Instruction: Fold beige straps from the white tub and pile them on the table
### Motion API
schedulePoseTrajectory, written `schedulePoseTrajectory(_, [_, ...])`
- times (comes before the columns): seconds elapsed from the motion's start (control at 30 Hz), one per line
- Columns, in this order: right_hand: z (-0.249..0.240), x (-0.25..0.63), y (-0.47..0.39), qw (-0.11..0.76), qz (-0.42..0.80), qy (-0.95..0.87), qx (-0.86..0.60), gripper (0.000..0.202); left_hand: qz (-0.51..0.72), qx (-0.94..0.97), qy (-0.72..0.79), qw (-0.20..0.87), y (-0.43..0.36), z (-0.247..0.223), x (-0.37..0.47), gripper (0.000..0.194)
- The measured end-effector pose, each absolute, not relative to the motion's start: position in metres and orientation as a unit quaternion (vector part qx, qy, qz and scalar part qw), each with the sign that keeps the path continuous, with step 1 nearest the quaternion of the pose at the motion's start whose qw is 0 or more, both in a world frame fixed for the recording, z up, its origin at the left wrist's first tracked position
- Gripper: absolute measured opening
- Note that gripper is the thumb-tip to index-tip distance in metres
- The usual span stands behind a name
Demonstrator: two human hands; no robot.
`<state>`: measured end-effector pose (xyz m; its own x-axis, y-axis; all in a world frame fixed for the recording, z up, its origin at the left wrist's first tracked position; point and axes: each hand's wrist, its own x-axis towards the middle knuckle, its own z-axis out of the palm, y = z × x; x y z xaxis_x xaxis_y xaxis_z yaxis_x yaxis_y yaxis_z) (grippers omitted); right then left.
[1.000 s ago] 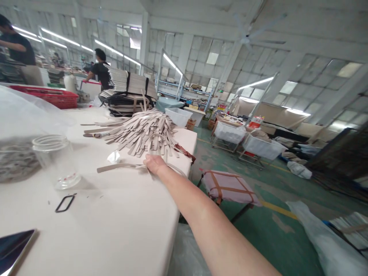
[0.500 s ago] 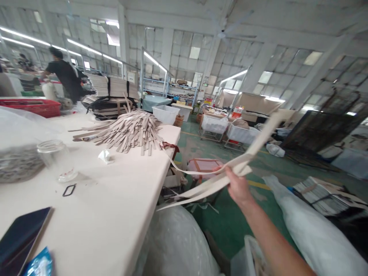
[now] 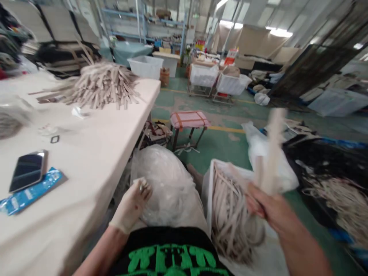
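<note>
My right hand is closed around a bundle of flat beige strips, which stand up from the fist and are smeared by motion. Below and beside it, a white bin holds a tangle of similar strips. My left hand, in a pale glove, is near my lap with its fingers curled. Something small and shiny shows at those fingertips, too small to name. Just beyond that hand bulges a clear plastic bag.
On the white table lie a pile of strips, a phone, a blue packet and a black rectangular ring. A pink-topped stool stands ahead. More strips lie on black sheeting at right.
My right hand has moved down and to the right with the strips, from beside the table to over the bin. The view has tipped downward, and my left hand has come into sight.
</note>
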<state>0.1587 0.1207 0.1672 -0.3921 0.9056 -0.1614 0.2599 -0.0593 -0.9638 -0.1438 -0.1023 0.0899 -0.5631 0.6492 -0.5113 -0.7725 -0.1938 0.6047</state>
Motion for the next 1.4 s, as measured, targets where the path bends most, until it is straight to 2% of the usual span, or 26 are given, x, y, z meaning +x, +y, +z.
schedulePoseTrajectory(0.03, [0.153, 0.147, 0.099, 0.219, 0.591, -0.615, -0.473, 0.047, 0.766, -0.115, 0.423, 0.471, -0.088, 0.085, -0.139, 0.023])
schedulePoseTrajectory(0.1, [0.125, 0.129, 0.064, 0.144, 0.626, -0.610, -0.464, 0.045, 0.752, -0.158, 0.409, 0.492, -0.063, 0.077, -0.130, 0.018])
schedulePoseTrajectory(0.2, [0.095, 0.116, 0.033, 0.102, 0.639, -0.612, -0.455, 0.044, 0.718, -0.152, 0.421, 0.534, -0.047, 0.068, -0.115, 0.015])
schedulePoseTrajectory(0.7, [0.059, 0.104, 0.005, 0.086, 0.587, -0.694, -0.408, 0.033, 0.674, -0.083, 0.499, 0.539, -0.066, 0.049, -0.078, 0.014])
schedulePoseTrajectory(1.4, [0.050, 0.111, -0.002, 0.100, 0.416, -0.782, -0.453, 0.032, 0.663, -0.114, 0.499, 0.547, -0.067, 0.034, -0.071, 0.013])
